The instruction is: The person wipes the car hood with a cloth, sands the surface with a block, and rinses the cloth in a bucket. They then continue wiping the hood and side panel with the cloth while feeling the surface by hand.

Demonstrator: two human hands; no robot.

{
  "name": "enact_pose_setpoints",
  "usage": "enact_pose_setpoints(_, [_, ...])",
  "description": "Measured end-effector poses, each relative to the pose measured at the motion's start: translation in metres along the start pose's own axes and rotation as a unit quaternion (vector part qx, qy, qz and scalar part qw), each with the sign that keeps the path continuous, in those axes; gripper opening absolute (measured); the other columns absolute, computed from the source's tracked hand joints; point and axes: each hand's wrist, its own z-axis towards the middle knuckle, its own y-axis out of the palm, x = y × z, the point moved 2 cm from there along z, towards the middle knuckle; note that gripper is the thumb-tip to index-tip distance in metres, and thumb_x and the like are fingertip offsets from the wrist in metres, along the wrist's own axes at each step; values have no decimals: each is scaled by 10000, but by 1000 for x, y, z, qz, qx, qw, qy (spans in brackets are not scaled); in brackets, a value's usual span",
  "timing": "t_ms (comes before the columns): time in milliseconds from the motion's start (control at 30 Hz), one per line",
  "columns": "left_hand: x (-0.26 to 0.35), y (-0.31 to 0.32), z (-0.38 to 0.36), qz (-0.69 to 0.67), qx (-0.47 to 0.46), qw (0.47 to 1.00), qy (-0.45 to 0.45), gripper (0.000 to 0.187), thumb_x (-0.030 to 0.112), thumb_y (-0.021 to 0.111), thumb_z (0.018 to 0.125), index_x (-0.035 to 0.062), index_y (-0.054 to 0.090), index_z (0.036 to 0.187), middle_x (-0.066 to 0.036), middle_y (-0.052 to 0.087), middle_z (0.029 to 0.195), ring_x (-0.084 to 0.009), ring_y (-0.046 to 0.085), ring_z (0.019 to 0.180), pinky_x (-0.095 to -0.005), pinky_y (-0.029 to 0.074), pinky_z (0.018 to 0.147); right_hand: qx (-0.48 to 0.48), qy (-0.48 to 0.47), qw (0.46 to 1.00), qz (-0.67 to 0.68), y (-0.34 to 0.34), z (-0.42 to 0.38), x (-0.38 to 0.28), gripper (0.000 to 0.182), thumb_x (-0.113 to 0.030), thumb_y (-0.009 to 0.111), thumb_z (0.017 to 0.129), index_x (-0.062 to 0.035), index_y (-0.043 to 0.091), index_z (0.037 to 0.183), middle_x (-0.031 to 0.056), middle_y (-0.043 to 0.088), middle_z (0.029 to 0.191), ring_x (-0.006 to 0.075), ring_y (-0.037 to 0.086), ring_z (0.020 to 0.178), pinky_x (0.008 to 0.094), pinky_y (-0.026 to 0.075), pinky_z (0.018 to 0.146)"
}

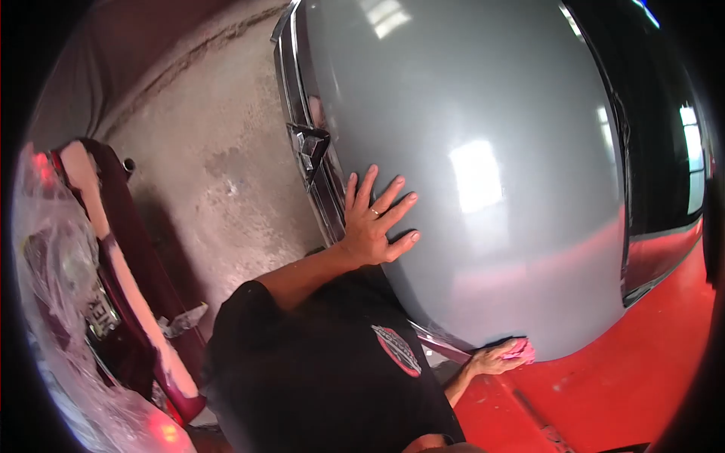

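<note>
My left hand (375, 226) lies flat on the grey car hood (423, 272), close to its front edge, with fingers spread and a ring on one finger. Nothing is in it. At the hood's side edge, by the red fender (596, 400), my right hand (491, 359) is closed around a bunched pink cloth (520, 350). The cloth touches the panel there. Part of that hand's fingers is hidden by the cloth.
The grille with its emblem (310, 147) runs along the hood's front, and the dark windshield (661, 151) is at the right. Behind me, at left, stands a maroon car (140, 257) partly wrapped in clear plastic (60, 294). Concrete floor (219, 136) lies between the cars.
</note>
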Motion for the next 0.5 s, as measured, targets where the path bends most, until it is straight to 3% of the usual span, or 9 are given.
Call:
enact_pose_setpoints(67, [0,-1,0,-5,-8,1000,-1,557,457,696,796,174,669,1275,-63,473,1501,-440,303,1429,-638,138,1144,0,45,999,-8,3,-1,4,632,-295,612,989,78,385,1447,254,392,1509,379,367,1416,487,297,1177])
enact_pose_setpoints(167, [0,0,0,-16,1,1000,-1,526,457,717,785,193,693,1239,-29,503,1477,-431,307,1430,-636,135,1147,5,67,998,7,5,-1,12,701,-327,628,975,84,347,1468,273,369,1518,388,354,1423,484,298,1173])
enact_pose_setpoints(500, [-1,-1,0,-60,0,998,-11,481,428,749,771,200,718,1193,7,550,1433,-408,316,1430,-629,106,1157,-30,91,995,-16,1,4,2,724,-332,641,961,100,341,1459,314,373,1494,412,373,1399,487,301,1163])
